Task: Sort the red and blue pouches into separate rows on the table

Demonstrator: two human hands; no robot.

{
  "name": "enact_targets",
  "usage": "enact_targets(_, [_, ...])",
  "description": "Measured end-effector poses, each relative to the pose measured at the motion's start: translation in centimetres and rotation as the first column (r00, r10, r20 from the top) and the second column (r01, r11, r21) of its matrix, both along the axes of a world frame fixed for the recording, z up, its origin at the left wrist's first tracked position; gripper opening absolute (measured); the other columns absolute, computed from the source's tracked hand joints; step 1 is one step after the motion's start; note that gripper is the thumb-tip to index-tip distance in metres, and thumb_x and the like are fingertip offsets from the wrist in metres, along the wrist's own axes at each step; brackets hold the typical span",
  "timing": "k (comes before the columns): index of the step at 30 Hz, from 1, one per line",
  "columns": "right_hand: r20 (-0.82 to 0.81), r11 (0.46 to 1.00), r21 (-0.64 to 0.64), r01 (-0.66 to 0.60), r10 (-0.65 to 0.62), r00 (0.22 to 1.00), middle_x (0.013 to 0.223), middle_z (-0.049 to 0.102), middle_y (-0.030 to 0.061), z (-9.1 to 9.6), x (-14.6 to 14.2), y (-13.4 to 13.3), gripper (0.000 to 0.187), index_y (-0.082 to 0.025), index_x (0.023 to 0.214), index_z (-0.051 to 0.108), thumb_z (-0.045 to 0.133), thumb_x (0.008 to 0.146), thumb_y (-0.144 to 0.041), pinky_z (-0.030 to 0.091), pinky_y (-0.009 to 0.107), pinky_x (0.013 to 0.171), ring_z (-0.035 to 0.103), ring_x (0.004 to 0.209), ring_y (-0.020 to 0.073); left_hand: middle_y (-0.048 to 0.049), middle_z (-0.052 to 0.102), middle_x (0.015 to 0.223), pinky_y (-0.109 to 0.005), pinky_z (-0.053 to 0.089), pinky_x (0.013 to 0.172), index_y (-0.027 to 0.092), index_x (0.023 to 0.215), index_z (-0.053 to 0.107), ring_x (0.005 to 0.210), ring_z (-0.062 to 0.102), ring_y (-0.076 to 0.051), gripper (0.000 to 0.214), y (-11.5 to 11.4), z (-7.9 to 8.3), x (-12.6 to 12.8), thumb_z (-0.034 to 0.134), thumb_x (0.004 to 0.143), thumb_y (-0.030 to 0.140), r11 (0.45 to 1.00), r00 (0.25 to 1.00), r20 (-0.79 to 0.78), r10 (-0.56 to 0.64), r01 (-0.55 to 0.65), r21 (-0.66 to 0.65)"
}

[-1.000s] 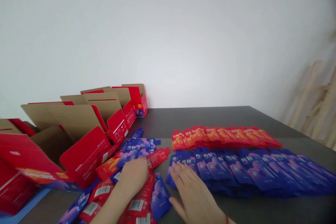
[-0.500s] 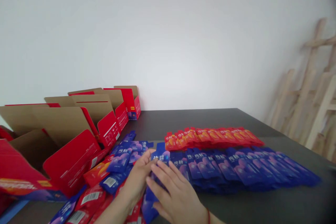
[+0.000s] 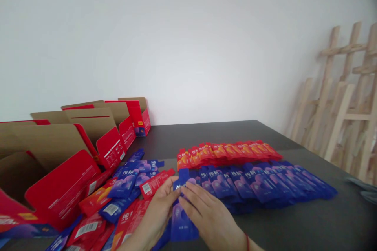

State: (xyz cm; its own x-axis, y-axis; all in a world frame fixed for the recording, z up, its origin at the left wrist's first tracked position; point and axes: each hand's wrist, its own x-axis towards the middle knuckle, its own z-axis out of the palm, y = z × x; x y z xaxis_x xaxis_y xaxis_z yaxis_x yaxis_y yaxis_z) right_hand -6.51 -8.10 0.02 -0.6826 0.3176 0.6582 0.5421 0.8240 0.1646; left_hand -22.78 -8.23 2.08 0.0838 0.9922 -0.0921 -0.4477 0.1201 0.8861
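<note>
A flat blue pouch (image 3: 182, 223) with pale lettering is held upright between my hands near the front of the dark table. My left hand (image 3: 161, 206) grips its left edge, thumb on the front. Across the pouch's front and right side lie the fingers of my right hand (image 3: 207, 213); they are bent and close together, with the thumb hidden. Just right of it, blue pouches (image 3: 255, 182) overlap in a long row. Behind them runs a similar row of red pouches (image 3: 226, 152). Left of my hands is a loose pile of mixed red pouches (image 3: 88, 227) and blue ones.
Open red cardboard boxes (image 3: 63, 188) with brown insides stand along the left side. Wooden easel-like frames (image 3: 338, 117) lean at the white wall on the right. Something grey and thin (image 3: 363, 186) lies at the table's right edge.
The view has turned slightly right. More of the blue pouch's lower front now shows between my hands, and my right fingers are closer together on it. A red pouch behind my left hand is now visible.
</note>
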Motion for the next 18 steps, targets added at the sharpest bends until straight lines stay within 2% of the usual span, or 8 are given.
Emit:
enact_targets(4, [0.071, 0.999, 0.032, -0.026, 0.023, 0.997, 0.139, 0.052, 0.0079, 0.6, -1.2, -0.4, 0.037, -0.018, 0.129, 0.052, 0.047, 0.095, -0.034, 0.036, 0.041, 0.110, 0.038, 0.134, 0.0236, -0.0010, 0.070, 0.089, -0.025, 0.049, 0.076, 0.021, 0.104, 0.063, 0.085, 0.066, -0.019, 0.044, 0.2, 0.4, -0.2, 0.080, 0.063, 0.027, 0.998, 0.998, 0.016, 0.064, -0.064, -0.016])
enact_targets(8, [0.060, 0.993, 0.055, -0.102, 0.099, 0.993, 0.132, 0.058, 0.0036, 1.1, -2.0, -0.2, 0.032, -0.018, 0.125, 0.056, 0.042, 0.098, -0.027, 0.030, 0.042, 0.113, 0.042, 0.130, 0.0224, 0.0007, 0.069, 0.082, -0.022, 0.048, 0.069, 0.021, 0.105, 0.064, 0.075, 0.065, -0.015, 0.045, 0.5, 0.6, -1.3, 0.081, 0.063, 0.028, 0.984, 0.988, -0.015, 0.156, -0.157, -0.088])
enact_targets(10, [0.076, 0.981, 0.055, -0.185, 0.181, 0.981, 0.128, 0.062, 0.0026, 1.1, -2.1, -0.1, 0.032, -0.015, 0.123, 0.057, 0.039, 0.099, -0.024, 0.031, 0.037, 0.113, 0.047, 0.125, 0.0192, -0.0009, 0.069, 0.078, -0.021, 0.048, 0.065, 0.017, 0.099, 0.066, 0.068, 0.064, -0.014, 0.041, 0.7, 0.5, -1.8, 0.081, 0.063, 0.028, 0.986, 0.993, -0.031, 0.116, -0.119, -0.117])
enact_targets(13, [0.102, 0.958, 0.054, -0.281, 0.275, 0.956, 0.124, 0.064, 0.0016, 1.1, -2.0, 0.0, 0.031, -0.015, 0.119, 0.059, 0.037, 0.099, -0.021, 0.034, 0.031, 0.111, 0.051, 0.120, 0.0157, -0.0043, 0.070, 0.078, -0.023, 0.049, 0.064, 0.015, 0.097, 0.067, 0.065, 0.064, -0.015, 0.039, 1.0, 0.3, -2.2, 0.081, 0.064, 0.028, 0.995, 0.999, -0.048, -0.005, 0.000, -0.099])
enact_targets(18, [0.100, 0.976, -0.030, -0.217, 0.219, 0.971, 0.130, 0.060, 0.0044, 1.0, -2.2, -0.2, 0.031, -0.013, 0.121, 0.057, 0.037, 0.099, -0.022, 0.037, 0.031, 0.110, 0.048, 0.124, 0.0164, -0.0036, 0.071, 0.084, -0.023, 0.050, 0.068, 0.017, 0.096, 0.067, 0.071, 0.065, -0.016, 0.037, 1.1, 0.1, -2.4, 0.081, 0.063, 0.026, 0.997, 0.995, -0.102, -0.005, -0.003, -0.074])
